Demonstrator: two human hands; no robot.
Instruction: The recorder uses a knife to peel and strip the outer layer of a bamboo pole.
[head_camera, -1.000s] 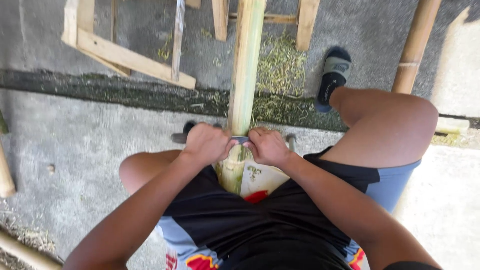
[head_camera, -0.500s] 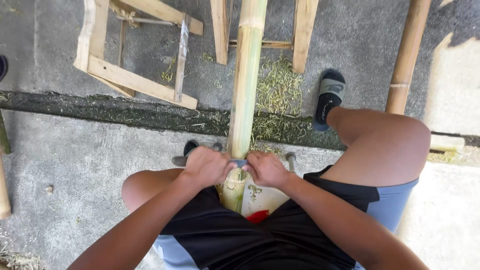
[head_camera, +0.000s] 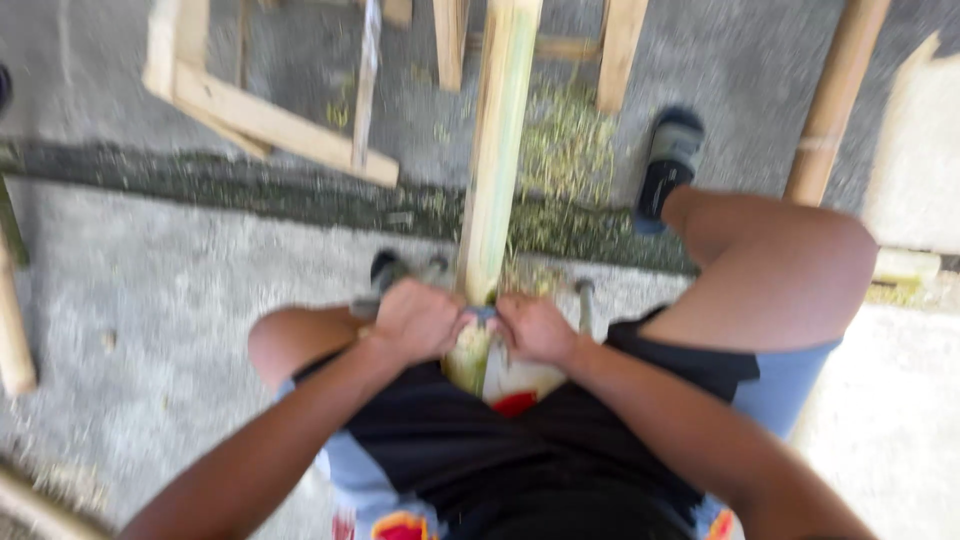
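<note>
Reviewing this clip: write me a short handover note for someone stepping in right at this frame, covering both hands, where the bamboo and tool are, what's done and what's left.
Left hand: closed in a grip on one handle of a two-handled scraping blade, left of the pole.
Right hand: closed on the other handle, right of the pole.
Bamboo pole: runs from between the knees away over the concrete floor, the blade lying across it near the lap.
Done: the length beyond the blade looks pale and scraped; green shavings lie beside it.
Left: the short stretch between blade and lap looks greener, probably unscraped. The frame is blurred, so the blade edge is unclear.
</note>
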